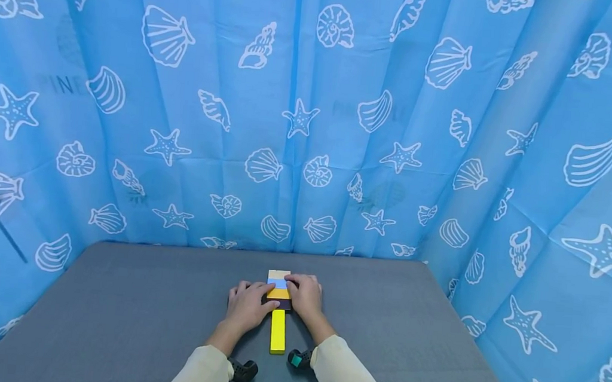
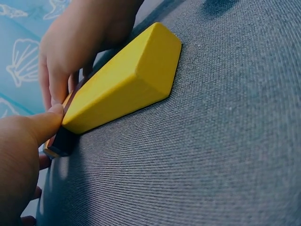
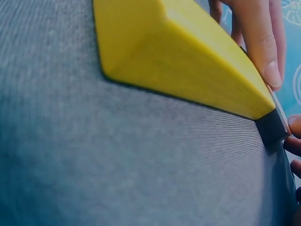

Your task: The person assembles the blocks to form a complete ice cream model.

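On the grey table, a cream block (image 1: 279,274), a blue block (image 1: 278,283), an orange block (image 1: 279,294) and a dark block (image 1: 284,304) lie side by side in a stack running away from the person. A long yellow block (image 1: 278,333) points toward the person, its far end against the dark block. At the stack's left side is the left hand (image 1: 246,305), its thumb touching the dark block and its index finger reaching over the blue and orange ones. The right hand (image 1: 305,296) touches the right side, fingertips near the cream and blue blocks.
Behind the grey table (image 1: 156,311) hangs a blue curtain (image 1: 298,154) with white shell and starfish prints, which also runs along the right side. Black wrist straps show below both cream sleeves (image 1: 348,374).
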Available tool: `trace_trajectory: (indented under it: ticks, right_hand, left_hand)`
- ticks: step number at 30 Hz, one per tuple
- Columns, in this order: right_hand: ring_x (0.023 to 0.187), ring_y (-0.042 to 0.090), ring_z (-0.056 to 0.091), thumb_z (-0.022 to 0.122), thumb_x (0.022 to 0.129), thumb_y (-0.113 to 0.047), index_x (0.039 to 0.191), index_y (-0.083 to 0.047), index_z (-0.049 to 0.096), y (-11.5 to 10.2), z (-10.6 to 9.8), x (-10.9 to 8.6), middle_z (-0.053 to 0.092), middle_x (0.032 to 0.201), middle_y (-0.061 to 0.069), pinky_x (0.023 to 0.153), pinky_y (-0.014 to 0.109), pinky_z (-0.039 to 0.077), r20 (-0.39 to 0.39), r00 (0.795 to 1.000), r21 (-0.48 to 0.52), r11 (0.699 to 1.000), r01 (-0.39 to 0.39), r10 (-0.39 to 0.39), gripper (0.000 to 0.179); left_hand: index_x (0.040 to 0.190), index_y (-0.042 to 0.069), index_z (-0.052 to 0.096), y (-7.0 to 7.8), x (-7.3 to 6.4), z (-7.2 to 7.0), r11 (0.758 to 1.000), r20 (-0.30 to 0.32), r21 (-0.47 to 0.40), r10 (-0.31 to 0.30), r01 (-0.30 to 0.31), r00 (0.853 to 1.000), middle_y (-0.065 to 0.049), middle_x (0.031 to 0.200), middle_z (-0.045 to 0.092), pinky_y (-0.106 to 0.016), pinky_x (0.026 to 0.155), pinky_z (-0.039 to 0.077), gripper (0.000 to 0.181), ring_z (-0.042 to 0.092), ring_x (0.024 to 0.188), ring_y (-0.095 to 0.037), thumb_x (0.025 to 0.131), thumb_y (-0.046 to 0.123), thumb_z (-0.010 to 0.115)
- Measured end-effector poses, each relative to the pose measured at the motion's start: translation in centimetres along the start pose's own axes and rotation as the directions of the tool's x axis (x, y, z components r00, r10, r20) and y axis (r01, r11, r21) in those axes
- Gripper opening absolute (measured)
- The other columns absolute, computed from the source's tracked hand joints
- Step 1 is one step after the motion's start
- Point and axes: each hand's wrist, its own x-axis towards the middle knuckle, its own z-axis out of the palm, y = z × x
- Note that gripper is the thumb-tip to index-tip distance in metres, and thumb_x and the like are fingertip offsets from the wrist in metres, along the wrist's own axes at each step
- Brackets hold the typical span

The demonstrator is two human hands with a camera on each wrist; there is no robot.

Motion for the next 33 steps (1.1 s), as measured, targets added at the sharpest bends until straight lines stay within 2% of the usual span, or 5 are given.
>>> trace_trajectory:
  ticks: [12,20,23,27,33]
  right_hand:
    - [0.101,0.025,0.055,0.066,0.094,-0.016,0.119,-0.009,0.069,0.6,-0.9,-0.2,0.067,0.115,0.006,0.092,0.044,0.047,0.006,0.999,0.173,0.984,-0.033,0.032,0.027]
    - [0.105,0.026,0.06,0.065,0.094,-0.012,0.118,-0.007,0.068,2.1,-2.9,-2.3,0.067,0.114,0.007,0.092,0.045,0.049,-0.018,0.996,0.268,0.961,-0.074,0.082,0.024]
    - [0.101,0.024,0.062,0.064,0.095,-0.011,0.116,-0.006,0.069,2.8,-4.1,-3.0,0.068,0.111,0.008,0.088,0.044,0.051,-0.032,0.997,0.295,0.953,-0.062,0.074,0.022]
    - [0.097,0.023,0.063,0.065,0.094,-0.01,0.111,-0.003,0.07,4.2,-6.2,-3.8,0.07,0.105,0.007,0.081,0.042,0.052,-0.051,0.997,0.309,0.95,-0.038,0.056,0.02]
    - [0.095,0.023,0.064,0.066,0.092,-0.008,0.107,-0.004,0.072,6.9,-8.7,-5.4,0.071,0.101,0.005,0.076,0.037,0.051,-0.083,0.994,0.278,0.959,-0.049,0.075,0.016]
  left_hand:
    - [0.138,0.022,0.057,-0.3,-0.1,-0.1,0.999,-0.032,-0.04,0.01,-0.011,0.999,-0.007,0.133,0.058,-0.058,0.099,0.028,0.057,0.044,0.117,-0.034,0.088,0.046,0.069]
    - [0.133,0.021,0.062,-1.5,-0.8,0.1,0.987,-0.085,-0.154,0.028,-0.041,0.996,-0.007,0.132,0.058,-0.056,0.098,0.033,0.049,0.048,0.119,-0.033,0.088,0.039,0.071]
    - [0.129,0.021,0.064,-2.3,-1.3,-0.2,0.98,-0.128,-0.192,0.034,-0.058,0.991,-0.006,0.131,0.059,-0.055,0.097,0.035,0.044,0.048,0.12,-0.032,0.088,0.036,0.072]
    - [0.128,0.019,0.065,-3.7,-2.2,-1.3,0.972,-0.169,-0.221,0.038,-0.075,0.985,-0.006,0.131,0.059,-0.056,0.099,0.035,0.041,0.048,0.121,-0.032,0.091,0.035,0.069]
    - [0.129,0.017,0.064,-7.6,-3.9,-3.9,0.978,-0.183,-0.191,0.044,-0.079,0.982,-0.006,0.13,0.059,-0.059,0.095,0.036,0.041,0.05,0.119,-0.033,0.092,0.035,0.067]
